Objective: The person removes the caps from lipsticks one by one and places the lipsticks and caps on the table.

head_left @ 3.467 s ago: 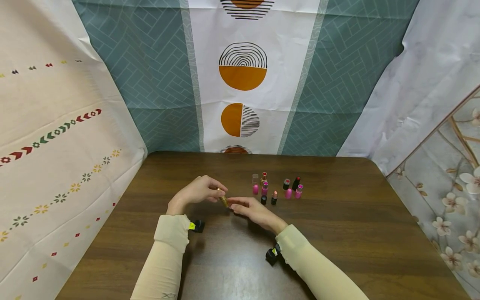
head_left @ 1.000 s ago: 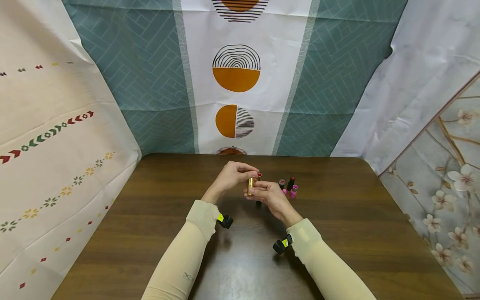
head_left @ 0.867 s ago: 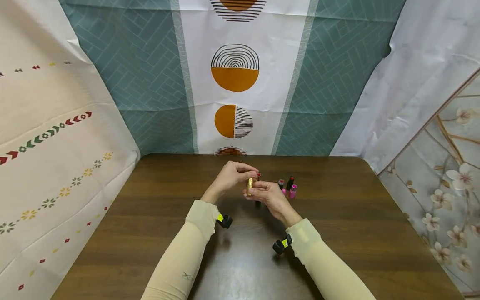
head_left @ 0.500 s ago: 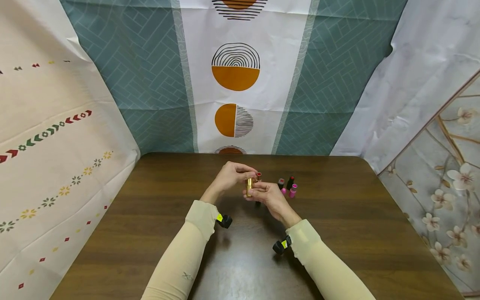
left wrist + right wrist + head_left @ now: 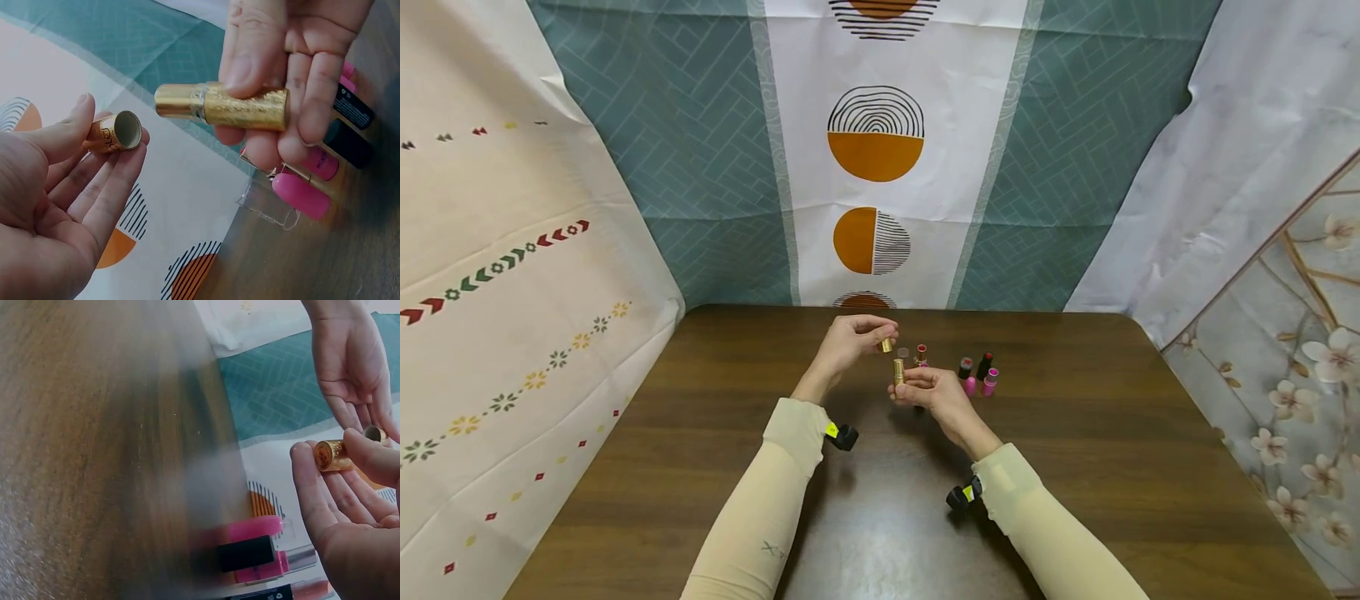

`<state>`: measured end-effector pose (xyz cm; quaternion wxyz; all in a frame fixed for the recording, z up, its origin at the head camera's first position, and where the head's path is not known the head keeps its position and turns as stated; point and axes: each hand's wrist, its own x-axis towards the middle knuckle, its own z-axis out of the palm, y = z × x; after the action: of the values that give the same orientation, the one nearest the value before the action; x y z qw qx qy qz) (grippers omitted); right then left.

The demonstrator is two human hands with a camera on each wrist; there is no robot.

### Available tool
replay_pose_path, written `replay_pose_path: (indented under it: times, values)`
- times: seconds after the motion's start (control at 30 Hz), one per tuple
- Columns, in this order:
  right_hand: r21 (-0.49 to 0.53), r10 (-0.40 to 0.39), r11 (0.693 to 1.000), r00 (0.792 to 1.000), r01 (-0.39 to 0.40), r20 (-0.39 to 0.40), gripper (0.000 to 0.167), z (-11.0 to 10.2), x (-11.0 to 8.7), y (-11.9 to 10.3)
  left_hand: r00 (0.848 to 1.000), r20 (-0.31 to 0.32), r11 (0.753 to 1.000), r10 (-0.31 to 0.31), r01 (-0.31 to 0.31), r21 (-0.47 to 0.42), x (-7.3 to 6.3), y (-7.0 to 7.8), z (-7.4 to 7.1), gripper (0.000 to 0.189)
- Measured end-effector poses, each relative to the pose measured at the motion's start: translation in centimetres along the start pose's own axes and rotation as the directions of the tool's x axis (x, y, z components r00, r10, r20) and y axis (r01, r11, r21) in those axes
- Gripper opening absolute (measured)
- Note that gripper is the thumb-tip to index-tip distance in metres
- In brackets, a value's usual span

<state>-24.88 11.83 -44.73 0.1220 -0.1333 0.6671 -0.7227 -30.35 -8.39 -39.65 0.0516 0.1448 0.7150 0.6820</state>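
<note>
In the head view my left hand (image 5: 850, 342) pinches a short gold lipstick cap (image 5: 887, 345) between thumb and fingers. Its hollow open end faces the tube in the left wrist view. My right hand (image 5: 942, 395) holds the gold lipstick tube (image 5: 898, 371) upright, a little lower and to the right. The left wrist view shows the tube's smooth inner sleeve (image 5: 178, 100) bare, with the thumb pressing on the textured base (image 5: 256, 107). A small gap separates cap from tube. No lipstick bullet shows above the sleeve.
Behind the right hand stand a red-tipped lipstick (image 5: 921, 353) and a clear cap (image 5: 903, 353). Farther right are a black lipstick (image 5: 985, 366), a black-based red one (image 5: 966, 367), a pink tube (image 5: 991, 382) and a pink cap (image 5: 970, 386). All stand on the brown wooden table (image 5: 1075, 433).
Earlier the left hand brought the gold lipstick over from the left and both hands held it. Now the cap is off, drawn up and left by the left hand; the right hand keeps the tube.
</note>
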Motion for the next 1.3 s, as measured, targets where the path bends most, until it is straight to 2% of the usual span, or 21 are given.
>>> replay_pose_path:
  times: [0.2,0.33,0.5,0.67,0.87,1.0,1.13,1.3]
  values:
    - [-0.001,0.002,1.0,1.0,-0.002,-0.022,0.037,-0.1,0.0,-0.6,1.0,-0.002,1.0,-0.004,0.004,0.004,-0.3,0.1,-0.2,0.026]
    - [-0.005,-0.005,1.0,0.999,0.004,-0.041,0.036,-0.1,0.2,-1.0,1.0,-0.023,0.995,0.001,0.002,0.101,-0.6,0.0,-0.5,0.025]
    - [-0.041,-0.009,0.999,0.998,0.006,-0.064,0.035,0.0,0.7,-1.4,0.999,-0.042,0.973,0.02,-0.009,0.23,-1.1,-0.2,-1.0,0.024]
    - [-0.121,-0.022,0.993,0.997,0.013,-0.072,0.034,0.1,1.3,-2.0,0.997,-0.066,0.968,0.033,-0.015,0.252,-1.7,-0.8,-1.4,0.023]
    - [-0.234,-0.048,0.972,0.995,0.025,-0.092,0.034,0.8,1.8,-2.4,0.996,-0.091,0.971,0.026,-0.004,0.238,-2.2,-1.6,-2.0,0.021]
    - [-0.293,-0.057,0.956,0.993,0.023,-0.106,0.031,1.3,2.0,-2.1,0.995,-0.092,0.962,0.028,-0.002,0.272,-2.5,-2.1,-2.4,0.02]
    - [-0.357,-0.061,0.934,0.993,0.021,-0.102,0.028,1.7,2.4,-1.5,0.995,-0.092,0.951,0.027,0.003,0.31,-2.8,-2.5,-2.5,0.016]
    - [-0.456,-0.06,0.89,0.992,0.005,-0.107,0.02,2.1,2.7,-0.8,0.996,-0.09,0.94,0.011,0.02,0.341,-3.2,-3.2,-2.5,0.011]
